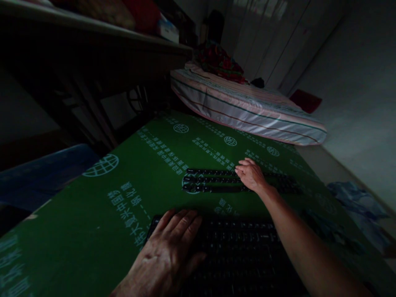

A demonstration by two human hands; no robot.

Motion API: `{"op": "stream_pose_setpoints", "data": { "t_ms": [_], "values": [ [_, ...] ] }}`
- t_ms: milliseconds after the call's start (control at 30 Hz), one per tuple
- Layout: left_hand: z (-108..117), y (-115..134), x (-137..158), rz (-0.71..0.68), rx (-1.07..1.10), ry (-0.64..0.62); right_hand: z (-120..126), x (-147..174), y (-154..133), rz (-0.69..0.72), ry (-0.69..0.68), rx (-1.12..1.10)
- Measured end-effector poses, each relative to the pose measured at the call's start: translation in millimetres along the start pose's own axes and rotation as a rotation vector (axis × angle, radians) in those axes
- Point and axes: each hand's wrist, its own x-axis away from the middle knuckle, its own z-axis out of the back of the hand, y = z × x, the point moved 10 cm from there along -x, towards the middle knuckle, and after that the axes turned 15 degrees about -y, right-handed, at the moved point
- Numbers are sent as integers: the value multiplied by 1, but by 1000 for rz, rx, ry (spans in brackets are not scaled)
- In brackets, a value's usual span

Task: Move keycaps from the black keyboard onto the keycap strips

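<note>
A black keyboard point(238, 251) lies on the green table at the bottom of the head view, its lower part lost in darkness. My left hand point(173, 243) lies flat over the keyboard's left end, fingers stretched out and thumb apart. Farther off, black keycaps point(213, 180) are laid out in rows on the table. Over the middle of these rows is my right hand point(250, 174), its fingers bent and drawn together at the keycaps. Whether a keycap sits between the fingertips is hidden.
The green table point(148, 165) bears printed globes and writing. Dark, crumpled things point(332, 229) lie at its right side. Beyond stands a bed with a striped sheet point(247, 107). A shelf-like table point(93, 24) rises at the left, near a blue surface point(62, 177).
</note>
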Motion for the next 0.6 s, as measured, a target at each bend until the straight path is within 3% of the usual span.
{"op": "stream_pose_setpoints", "data": {
  "t_ms": [600],
  "values": [
    [1, 1, -1, -3, 2, -2, -2, -4, 2, 29, 33, -77]
  ]
}}
